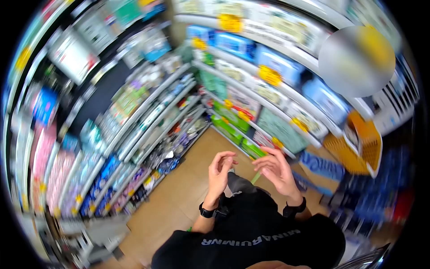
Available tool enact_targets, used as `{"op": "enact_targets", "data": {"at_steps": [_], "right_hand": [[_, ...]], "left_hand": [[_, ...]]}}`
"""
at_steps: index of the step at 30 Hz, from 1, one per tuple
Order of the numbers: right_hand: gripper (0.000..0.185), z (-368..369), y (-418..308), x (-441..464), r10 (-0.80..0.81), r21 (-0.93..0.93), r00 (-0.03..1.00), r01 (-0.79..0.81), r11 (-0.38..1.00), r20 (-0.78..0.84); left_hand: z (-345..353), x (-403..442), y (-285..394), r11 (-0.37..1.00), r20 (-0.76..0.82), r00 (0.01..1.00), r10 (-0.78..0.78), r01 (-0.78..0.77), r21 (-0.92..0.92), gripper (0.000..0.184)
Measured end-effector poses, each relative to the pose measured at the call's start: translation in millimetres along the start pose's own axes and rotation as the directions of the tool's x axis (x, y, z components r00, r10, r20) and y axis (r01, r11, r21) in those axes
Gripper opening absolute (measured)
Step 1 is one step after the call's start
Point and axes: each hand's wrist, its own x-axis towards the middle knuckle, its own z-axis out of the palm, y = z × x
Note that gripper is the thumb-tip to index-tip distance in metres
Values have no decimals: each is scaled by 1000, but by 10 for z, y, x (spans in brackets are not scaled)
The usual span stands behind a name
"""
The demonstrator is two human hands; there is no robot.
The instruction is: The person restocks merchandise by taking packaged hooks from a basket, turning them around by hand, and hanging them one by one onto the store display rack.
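Observation:
My left hand point(220, 173) is held up in front of my body, its fingers loosely bent and nothing visible in it. Across a small gap, my right hand point(276, 172) is raised with its fingers apart and curved inward, also without a visible object. The hands do not touch each other. Each wrist wears a black band point(206, 211). A thin pale green strip point(257, 176) shows below the right fingers; whether it touches the hand I cannot tell. Beneath both hands are my dark shirt point(251, 224) and the tan floor point(188, 179).
Packed store shelves point(156, 96) run along the left, and more shelves point(286, 98) with blue, white and green packages meet them at a corner. To the right are a yellow basket point(333, 145) and a cardboard box point(320, 175). A blurred round patch hides part of the upper right.

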Motion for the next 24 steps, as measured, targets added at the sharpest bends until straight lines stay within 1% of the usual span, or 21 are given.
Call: {"op": "enact_targets", "data": {"at_steps": [1, 3, 4, 6, 9, 13, 16, 17, 19, 20, 24], "right_hand": [[54, -30, -23, -142, 3, 6, 999, -3, 1000, -40], [48, -123, -53, -399, -41, -27, 995, 38, 999, -95], [48, -177, -69, -513, -47, -25, 988, 44, 999, -150], [44, -234, -100, -742, -82, -108, 968, 58, 992, -238], [42, -279, -169, -1034, -115, -119, 916, 74, 990, -385], [41, -375, -187, -1342, -195, -161, 839, 130, 978, -508], [40, -421, -228, -1528, -295, -185, 725, 230, 955, -622], [40, -453, -234, -1578, -300, -190, 715, 233, 954, -631], [39, -511, -238, -1667, -361, -227, 616, 286, 931, -700], [39, -546, -241, -1707, -363, -230, 607, 289, 929, -707], [39, -723, -289, -1865, -460, -341, 468, 318, 884, -755]], "left_hand": [[109, -17, -19, 1000, 89, 996, -21, 21, 7, 22], [306, -87, -63, 998, 115, 992, -60, 60, 7, 22], [405, -114, -72, 996, 158, 983, -89, 86, 22, 23], [564, -172, -108, 994, 252, 961, -111, 106, 34, 24], [759, -202, -122, 991, 375, 917, -133, 123, 52, 25], [1054, -204, -148, 990, 506, 851, -138, 123, 63, 25], [1296, -209, -123, 989, 610, 781, -130, 150, 19, 24], [1376, -213, -124, 989, 622, 772, -130, 149, 22, 24], [1519, -226, -129, 988, 673, 726, -141, 146, 50, 24], [1594, -233, -114, 988, 682, 718, -143, 145, 54, 24], [1957, -229, -38, 994, 754, 650, -92, 103, 32, 23]]}}
